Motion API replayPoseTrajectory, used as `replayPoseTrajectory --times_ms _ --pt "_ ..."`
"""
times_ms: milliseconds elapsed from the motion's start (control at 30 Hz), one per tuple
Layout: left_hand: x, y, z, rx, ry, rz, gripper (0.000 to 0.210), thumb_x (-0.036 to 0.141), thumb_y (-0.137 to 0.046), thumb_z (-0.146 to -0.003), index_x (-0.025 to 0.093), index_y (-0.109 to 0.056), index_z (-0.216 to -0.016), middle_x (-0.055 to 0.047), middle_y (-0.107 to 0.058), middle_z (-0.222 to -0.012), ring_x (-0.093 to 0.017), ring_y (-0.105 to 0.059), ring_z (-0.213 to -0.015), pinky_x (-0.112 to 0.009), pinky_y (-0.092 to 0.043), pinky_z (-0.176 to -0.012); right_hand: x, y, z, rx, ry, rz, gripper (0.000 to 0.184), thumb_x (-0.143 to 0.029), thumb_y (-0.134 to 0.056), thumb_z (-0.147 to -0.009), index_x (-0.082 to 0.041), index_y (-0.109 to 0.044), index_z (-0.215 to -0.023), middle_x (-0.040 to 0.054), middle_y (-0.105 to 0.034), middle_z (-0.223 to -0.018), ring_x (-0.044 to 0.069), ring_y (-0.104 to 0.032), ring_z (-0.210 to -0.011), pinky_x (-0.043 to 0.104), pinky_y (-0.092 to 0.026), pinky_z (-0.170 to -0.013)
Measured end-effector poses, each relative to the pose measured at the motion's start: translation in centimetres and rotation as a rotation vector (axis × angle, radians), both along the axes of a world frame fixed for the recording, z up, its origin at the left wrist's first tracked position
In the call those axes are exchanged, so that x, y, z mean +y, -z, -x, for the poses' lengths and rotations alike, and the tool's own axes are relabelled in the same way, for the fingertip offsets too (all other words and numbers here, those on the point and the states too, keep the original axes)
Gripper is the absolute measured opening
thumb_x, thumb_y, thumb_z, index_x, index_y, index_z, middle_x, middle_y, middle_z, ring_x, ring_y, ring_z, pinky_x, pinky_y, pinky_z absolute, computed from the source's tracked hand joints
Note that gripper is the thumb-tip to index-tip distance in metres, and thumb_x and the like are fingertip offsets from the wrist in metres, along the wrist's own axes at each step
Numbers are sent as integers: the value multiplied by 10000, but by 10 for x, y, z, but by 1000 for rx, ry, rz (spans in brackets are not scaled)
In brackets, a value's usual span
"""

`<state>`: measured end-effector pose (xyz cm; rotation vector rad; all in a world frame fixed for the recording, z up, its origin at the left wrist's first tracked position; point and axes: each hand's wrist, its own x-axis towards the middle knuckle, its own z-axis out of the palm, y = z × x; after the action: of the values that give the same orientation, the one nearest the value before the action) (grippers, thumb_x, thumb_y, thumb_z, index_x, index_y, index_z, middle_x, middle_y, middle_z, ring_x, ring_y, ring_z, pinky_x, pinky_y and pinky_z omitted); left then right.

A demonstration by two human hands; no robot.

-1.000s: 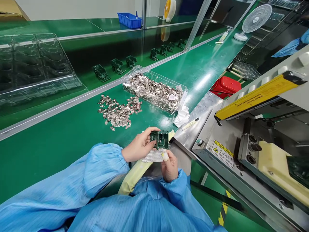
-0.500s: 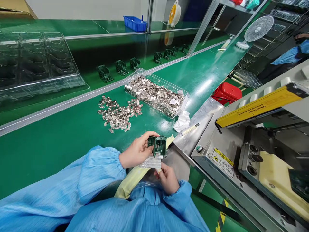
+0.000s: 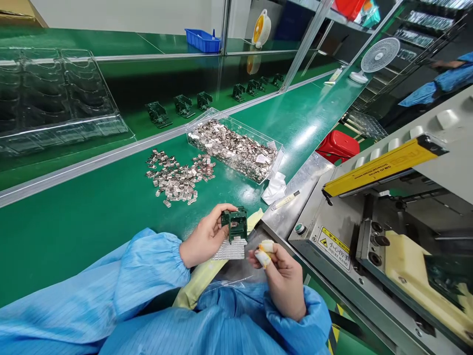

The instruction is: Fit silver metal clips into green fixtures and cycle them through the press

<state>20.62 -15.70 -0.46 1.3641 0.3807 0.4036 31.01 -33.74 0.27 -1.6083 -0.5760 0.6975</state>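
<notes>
My left hand (image 3: 206,240) is closed round a dark green plastic frame (image 3: 237,224), fingers on top and thumb at the near side. A silver gridded piece (image 3: 231,249) shows just below the frame; whether the two are joined I cannot tell. To the right, my right hand (image 3: 284,276) is raised apart from the frame. White and yellow wraps (image 3: 263,258) cover its thumb and index fingertips, which are pinched close together. Anything between them is too small to make out. Beyond the hands lies a loose pile of small metal pieces (image 3: 179,180).
A clear bin (image 3: 271,180) full of metal pieces stands behind the pile. Several green frames (image 3: 158,114) line the back ledge. A white cloth (image 3: 275,188) and a marker (image 3: 285,200) lie near the machine (image 3: 325,224) at right. A clear tray (image 3: 66,123) sits at left.
My right hand has moved away from beneath the green frame, to the right and up, showing its wrapped fingertips. My left hand keeps its hold on the frame. The view has shifted slightly.
</notes>
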Motion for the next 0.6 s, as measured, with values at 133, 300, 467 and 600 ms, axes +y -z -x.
replayPoseTrajectory --times_ms 133,300,467,600 --pt "-4 1 4 -69 16 -1 353 333 -548 -934 205 -456 -1251 -57 -605 -992 -151 -604 -824 -277 -529 -769 23 1 7 -195 65 -101 108 -291 -660 -853 -217 -724 -899 69 -697 -893 210 -667 -825 336 -556 -745" --pt "-8 3 6 -82 9 -38 380 349 -490 -965 209 -403 -1308 -67 -612 -998 -167 -603 -870 -284 -512 -796 49 8 19 -313 216 -179 98 -195 -678 -794 -235 -729 -867 75 -573 -1153 236 -563 -1102 396 -448 -977" --pt "-13 4 9 -101 -7 -85 355 301 -463 -973 216 -408 -1313 -78 -633 -1081 -174 -627 -929 -299 -509 -857 68 8 33 -411 268 -134 67 -241 -652 -818 -217 -708 -846 96 -543 -1231 264 -500 -1212 434 -373 -1062" --pt "-15 5 11 -87 -48 -125 347 270 -458 -970 213 -429 -1310 -80 -648 -1100 -167 -642 -886 -299 -515 -850 73 7 35 -453 300 -136 80 -280 -644 -839 -208 -670 -817 108 -541 -1242 265 -494 -1224 433 -381 -1055"
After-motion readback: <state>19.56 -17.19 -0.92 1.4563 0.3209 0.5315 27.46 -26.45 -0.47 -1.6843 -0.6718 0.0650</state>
